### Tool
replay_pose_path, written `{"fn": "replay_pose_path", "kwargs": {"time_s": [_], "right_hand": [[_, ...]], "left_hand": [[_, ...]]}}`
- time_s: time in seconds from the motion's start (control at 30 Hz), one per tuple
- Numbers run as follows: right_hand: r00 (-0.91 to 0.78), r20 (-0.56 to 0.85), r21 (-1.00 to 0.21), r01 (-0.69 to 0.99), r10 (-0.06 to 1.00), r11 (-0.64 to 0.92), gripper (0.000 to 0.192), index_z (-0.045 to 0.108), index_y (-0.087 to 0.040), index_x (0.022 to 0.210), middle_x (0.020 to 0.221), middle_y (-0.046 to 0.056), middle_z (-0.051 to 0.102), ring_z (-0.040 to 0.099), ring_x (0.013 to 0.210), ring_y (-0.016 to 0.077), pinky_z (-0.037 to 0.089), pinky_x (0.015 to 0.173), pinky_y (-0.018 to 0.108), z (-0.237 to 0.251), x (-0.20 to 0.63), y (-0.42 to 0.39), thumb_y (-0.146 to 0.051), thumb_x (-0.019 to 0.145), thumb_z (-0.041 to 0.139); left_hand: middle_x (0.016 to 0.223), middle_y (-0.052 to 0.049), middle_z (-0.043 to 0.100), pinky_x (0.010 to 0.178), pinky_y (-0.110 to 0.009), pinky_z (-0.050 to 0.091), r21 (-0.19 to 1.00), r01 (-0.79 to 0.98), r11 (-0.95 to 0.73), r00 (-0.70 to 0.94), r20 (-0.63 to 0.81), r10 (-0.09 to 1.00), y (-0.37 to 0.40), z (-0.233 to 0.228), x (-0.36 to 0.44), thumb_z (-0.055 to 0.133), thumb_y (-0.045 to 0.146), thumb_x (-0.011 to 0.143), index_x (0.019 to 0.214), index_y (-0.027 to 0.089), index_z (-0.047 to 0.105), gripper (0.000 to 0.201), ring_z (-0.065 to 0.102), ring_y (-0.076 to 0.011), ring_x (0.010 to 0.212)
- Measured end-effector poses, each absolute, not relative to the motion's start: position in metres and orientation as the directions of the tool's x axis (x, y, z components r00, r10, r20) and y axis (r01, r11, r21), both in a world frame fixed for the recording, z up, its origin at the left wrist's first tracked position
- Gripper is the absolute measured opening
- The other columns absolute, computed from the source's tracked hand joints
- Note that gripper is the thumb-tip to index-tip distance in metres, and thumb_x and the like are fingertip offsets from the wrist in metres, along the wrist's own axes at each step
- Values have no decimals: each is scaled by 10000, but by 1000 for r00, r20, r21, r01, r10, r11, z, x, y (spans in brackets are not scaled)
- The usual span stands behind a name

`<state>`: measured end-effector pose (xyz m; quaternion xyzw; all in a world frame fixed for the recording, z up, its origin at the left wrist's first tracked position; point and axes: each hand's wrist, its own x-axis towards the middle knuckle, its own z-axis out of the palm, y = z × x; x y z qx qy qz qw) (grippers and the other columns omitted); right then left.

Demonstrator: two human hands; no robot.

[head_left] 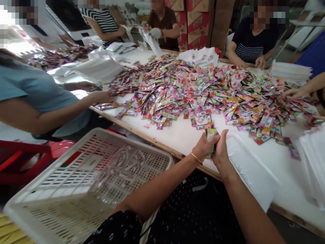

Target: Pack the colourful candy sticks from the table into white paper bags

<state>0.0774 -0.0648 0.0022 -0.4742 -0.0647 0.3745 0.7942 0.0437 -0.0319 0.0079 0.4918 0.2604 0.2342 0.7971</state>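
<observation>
My left hand (201, 148), with a gold bracelet at the wrist, is closed around a small stack of green snack sachets (210, 135) held upright over the near table edge. Against the right side of that stack rests my right hand (220, 150), its thumb stretched up and away; the other fingers are partly hidden. Just beyond both hands spreads a large heap of pink, purple, green and orange sachets (177, 91) on the white table (175, 135). A white plastic bag (251, 166) lies flat beside my right forearm.
A white plastic crate (91, 135) with clear wrapper scraps (127, 162) stands left below the table's wooden edge. White bags (315, 159) are stacked at right. Co-workers sit around the table; a person in a light blue shirt (38, 88) is near on the left. Red cartons (198, 27) stand behind.
</observation>
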Motion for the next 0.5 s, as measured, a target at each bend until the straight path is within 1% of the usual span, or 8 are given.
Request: {"fn": "replay_pose_path", "kwargs": {"time_s": [0.1, 0.2, 0.3, 0.33, 0.37, 0.4, 0.43, 0.5], "right_hand": [[651, -172, -856, -470, 740, 214, 820, 624, -228, 1164, 1166, 66, 649, 544, 1183, 222, 485, 958, 376, 15, 80, -77, -845, 791, 233], [486, -239, -931, -361, 840, -56, 806, 615, -250, 1191, 1238, 67, 617, 521, 1208, 229, 486, 934, 403, 34, 106, -100, -845, 791, 246], [500, -299, -941, -12, 813, -339, 658, 638, -238, 1154, 1281, 85, 593, 531, 1191, 237, 481, 912, 388, 49, 158, -118, -746, 842, 359], [577, -275, -886, 160, 769, -436, 571, 635, -230, 1160, 1271, 90, 599, 544, 1172, 238, 468, 920, 377, 51, 178, -120, -668, 868, 414], [662, -246, -756, 326, 708, -568, 490, 636, -214, 1158, 1238, 99, 617, 558, 1148, 243, 449, 933, 371, 50, 196, -119, -581, 881, 467], [733, -232, -560, 437, 639, -704, 436, 645, -194, 1137, 1192, 113, 637, 570, 1127, 258, 433, 938, 371, 47, 213, -117, -517, 871, 518], [772, -243, -378, 481, 587, -791, 406, 658, -178, 1103, 1157, 130, 649, 574, 1120, 273, 424, 934, 371, 41, 227, -113, -480, 849, 565], [798, -286, -206, 489, 530, -847, 376, 684, -142, 998, 1073, 164, 669, 594, 1078, 296, 428, 896, 360, 27, 246, -105, -443, 773, 667]], "left_hand": [[658, 11, 625, 600, -191, 478, 885, -34, 465, 760, -279, 587, -24, 8, 40, 804, 324, 639, 817, 113, 622, 331, 564, -83, 587], [562, 8, 595, 453, -218, 445, 839, 80, 538, 778, -390, 493, -1, 13, 30, 803, 345, 637, 768, 110, 603, 335, 528, -98, 435], [595, -20, 621, 429, -227, 464, 748, 60, 661, 792, -439, 425, 20, 20, 34, 754, 320, 702, 782, 108, 589, 280, 565, -118, 433], [601, -20, 621, 449, -224, 483, 706, 27, 708, 794, -445, 414, 25, 20, 41, 731, 308, 731, 785, 110, 581, 254, 576, -114, 445], [602, -19, 617, 474, -223, 501, 662, -7, 749, 796, -450, 405, 27, 20, 51, 708, 297, 757, 786, 112, 572, 232, 585, -110, 459], [600, -17, 612, 501, -224, 517, 626, -39, 779, 795, -452, 404, 27, 19, 64, 688, 287, 778, 788, 113, 564, 214, 595, -108, 475], [596, -17, 607, 520, -226, 525, 605, -69, 793, 790, -452, 414, 25, 18, 79, 676, 278, 789, 792, 113, 558, 203, 604, -111, 490], [585, -11, 595, 530, -232, 525, 597, -113, 794, 748, -475, 463, 17, 12, 111, 682, 254, 779, 821, 115, 552, 195, 612, -120, 500]]}}
